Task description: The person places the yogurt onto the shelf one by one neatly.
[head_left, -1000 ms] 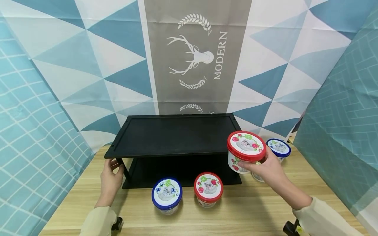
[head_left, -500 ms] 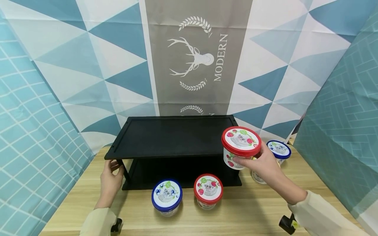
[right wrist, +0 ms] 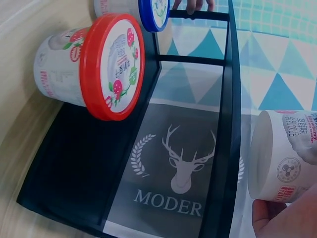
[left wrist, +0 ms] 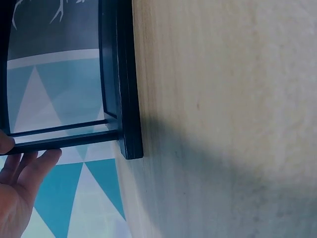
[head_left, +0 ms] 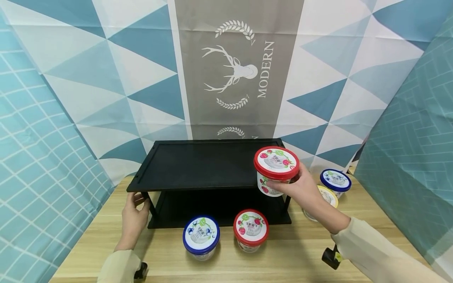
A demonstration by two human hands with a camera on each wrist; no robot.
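A white tub with a red lid [head_left: 277, 165] and printed strawberries is gripped by my right hand [head_left: 305, 189], thumb along its near side. It is held up at the right front corner of a black two-level rack [head_left: 209, 165], overlapping the top board in the head view. At the rack's left end, my left hand [head_left: 134, 220] holds the front leg under the top board. The left wrist view has its fingers [left wrist: 37, 171] along one side of the leg and the thumb partly cut off by the frame.
In front of the rack stand a blue-lidded tub [head_left: 201, 236] and another red-lidded tub [head_left: 250, 231]. To the right are a yellow-lidded tub [head_left: 329, 196], partly behind my right forearm, and a blue-lidded one [head_left: 335, 180]. Patterned cloth [head_left: 148, 78] hangs behind the wooden table [head_left: 283, 259].
My right hand has carried the red-lidded tub left and slightly upward, from beside the rack's right edge to over its corner. The yellow lid has come into view. My left hand stays in place.
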